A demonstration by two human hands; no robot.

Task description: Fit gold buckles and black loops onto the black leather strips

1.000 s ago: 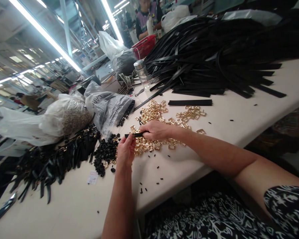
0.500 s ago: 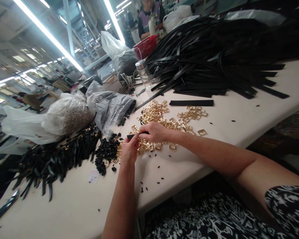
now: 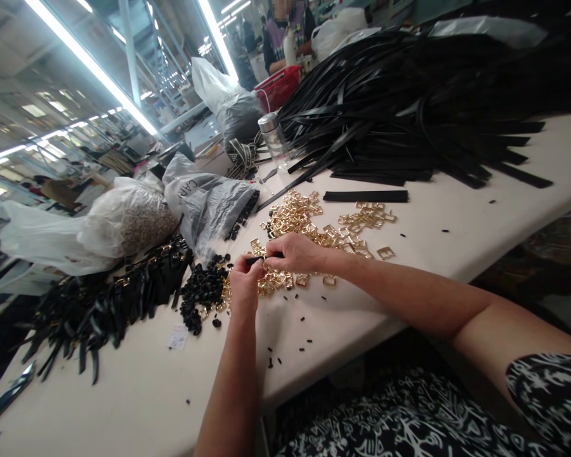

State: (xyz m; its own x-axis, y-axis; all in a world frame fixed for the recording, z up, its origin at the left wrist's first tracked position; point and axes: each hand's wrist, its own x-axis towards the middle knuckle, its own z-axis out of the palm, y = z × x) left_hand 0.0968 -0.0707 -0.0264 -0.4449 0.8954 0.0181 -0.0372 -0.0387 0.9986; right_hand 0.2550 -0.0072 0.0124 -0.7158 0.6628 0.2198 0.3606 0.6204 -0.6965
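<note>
My left hand (image 3: pixel 245 279) is closed, thumb and fingers pinching a short black strap (image 3: pixel 254 260). Just to its right, my right hand (image 3: pixel 295 252) is closed too, with a black piece showing between its fingers; whether this is the same strap I cannot tell. The fingertips of both hands nearly meet. Beneath and beyond them spreads a heap of gold-coloured rectangular buckles (image 3: pixel 292 212). Left of my left hand lies a pile of small black round parts (image 3: pixel 202 289).
Finished-looking black straps with gold fittings (image 3: pixel 124 298) lie at left, near scissors (image 3: pixel 9 397). Behind are a grey plastic bag (image 3: pixel 200 197), a clear bottle (image 3: pixel 275 143) and a large bundle of black strips (image 3: pixel 385 108). A co-worker (image 3: pixel 304 25) sits across, beside a red basket (image 3: pixel 280 87).
My left hand has shifted slightly left, its fingers now curled further over the strap, so less of it shows. My right hand stays nearly in place.
</note>
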